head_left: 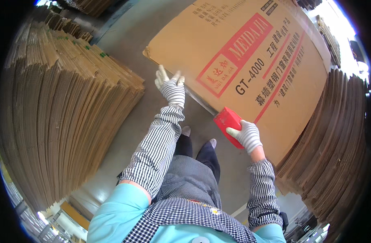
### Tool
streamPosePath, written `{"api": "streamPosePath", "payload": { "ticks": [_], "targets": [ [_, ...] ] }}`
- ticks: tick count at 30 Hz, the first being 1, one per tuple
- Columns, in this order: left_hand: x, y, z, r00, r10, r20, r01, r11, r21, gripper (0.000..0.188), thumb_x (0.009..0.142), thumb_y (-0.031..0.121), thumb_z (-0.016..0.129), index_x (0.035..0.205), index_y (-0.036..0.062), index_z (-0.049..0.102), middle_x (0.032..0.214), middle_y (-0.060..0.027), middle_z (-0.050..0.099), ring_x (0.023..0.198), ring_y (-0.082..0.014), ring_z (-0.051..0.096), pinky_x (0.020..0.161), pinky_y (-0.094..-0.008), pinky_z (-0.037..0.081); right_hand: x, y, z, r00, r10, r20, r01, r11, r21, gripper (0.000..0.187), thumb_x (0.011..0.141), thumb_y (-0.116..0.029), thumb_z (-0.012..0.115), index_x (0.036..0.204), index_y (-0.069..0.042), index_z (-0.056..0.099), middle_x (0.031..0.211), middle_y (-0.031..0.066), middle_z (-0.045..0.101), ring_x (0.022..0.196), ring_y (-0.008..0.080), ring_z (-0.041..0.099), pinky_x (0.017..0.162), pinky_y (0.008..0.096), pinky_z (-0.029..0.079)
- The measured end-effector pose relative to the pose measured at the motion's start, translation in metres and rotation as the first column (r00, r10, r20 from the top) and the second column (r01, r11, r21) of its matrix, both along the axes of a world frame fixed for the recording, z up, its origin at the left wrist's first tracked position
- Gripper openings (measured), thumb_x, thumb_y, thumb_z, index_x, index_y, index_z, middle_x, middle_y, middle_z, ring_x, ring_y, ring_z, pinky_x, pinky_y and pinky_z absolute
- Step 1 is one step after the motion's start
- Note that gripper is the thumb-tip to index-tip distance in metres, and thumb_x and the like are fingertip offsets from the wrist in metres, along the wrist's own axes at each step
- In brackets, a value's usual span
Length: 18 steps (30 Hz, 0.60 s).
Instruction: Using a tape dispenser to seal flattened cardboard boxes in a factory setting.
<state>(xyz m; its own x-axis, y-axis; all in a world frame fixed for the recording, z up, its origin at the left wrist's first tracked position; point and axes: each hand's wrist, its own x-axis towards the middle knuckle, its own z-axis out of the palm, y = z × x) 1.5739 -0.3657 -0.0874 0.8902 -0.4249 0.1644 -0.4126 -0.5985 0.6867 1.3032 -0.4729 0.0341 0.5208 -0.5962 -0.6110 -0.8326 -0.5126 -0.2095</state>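
Note:
A large printed brown cardboard carton (pixel 217 36) lies flat in front of me, with black lettering and a red panel on top. My left hand (pixel 171 89), in a striped white glove, is at its near left edge with the fingers apart; whether they touch the board is hard to tell. In my right hand (pixel 248 135), gloved the same way, is a red block-shaped thing (pixel 229 121) whose far end rests against the carton's near edge. Its exact kind does not show. A narrow shiny strip (pixel 201 102) runs along that edge between the two hands.
A tall stack of flat brown cardboard sheets (pixel 72 105) stands at my left. Another cardboard stack (pixel 327 133) rises on the right, close against the carton. Grey floor (pixel 132 117) shows around my feet, and more cardboard (pixel 88 6) is at the far left.

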Motion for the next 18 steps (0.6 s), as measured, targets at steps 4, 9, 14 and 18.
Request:
{"api": "streamPosePath", "payload": {
  "ticks": [4,9,14,18],
  "targets": [
    [0.014,-0.008,-0.048,0.884,0.417,-0.210,-0.432,0.901,-0.029,0.091,0.075,0.027,0.085,0.147,-0.0002,0.036,0.152,-0.0197,0.035,0.115,-0.0293,0.056,0.110,-0.0376,0.038,0.031,-0.014,-0.002,0.996,0.018,-0.084,-0.016,1.000,0.023,0.065,0.072,-0.062,0.068,0.088,0.001,0.072,0.084,0.0235,0.070,0.082,0.0340,0.070,0.078,0.0427,0.055],
    [0.025,-0.008,-0.062,0.442,0.250,-0.861,-0.437,0.899,0.037,0.067,0.085,0.050,0.072,0.125,-0.0031,0.059,0.116,-0.0168,0.065,0.101,-0.0284,0.062,0.087,-0.0367,0.052,-0.005,-0.007,0.011,0.999,0.037,0.012,-0.037,0.999,0.024,0.064,0.078,-0.062,0.067,0.091,0.001,0.069,0.089,0.0247,0.069,0.100,0.0400,0.065,0.091,0.0424,0.051],
    [0.019,-0.032,-0.059,0.391,0.190,-0.901,-0.600,0.795,-0.093,0.050,0.089,0.038,0.073,0.120,-0.0002,0.063,0.108,-0.0091,0.067,0.092,-0.0219,0.064,0.075,-0.0367,0.056,-0.166,-0.001,0.014,0.977,-0.159,0.146,0.164,0.986,-0.028,0.060,0.072,-0.061,0.071,0.088,-0.003,0.070,0.087,0.0198,0.071,0.101,0.0352,0.065,0.108,0.0435,0.039],
    [0.013,-0.031,-0.048,0.465,0.269,-0.844,-0.440,0.897,0.043,0.043,0.091,0.033,0.072,0.122,0.0044,0.064,0.109,-0.0072,0.067,0.093,-0.0214,0.064,0.076,-0.0393,0.057,-0.209,-0.020,0.016,0.805,-0.256,-0.534,0.262,0.963,-0.067,0.062,0.074,-0.063,0.068,0.094,-0.004,0.074,0.090,0.0175,0.073,0.090,0.0304,0.070,0.085,0.0389,0.053]
  ]
}}
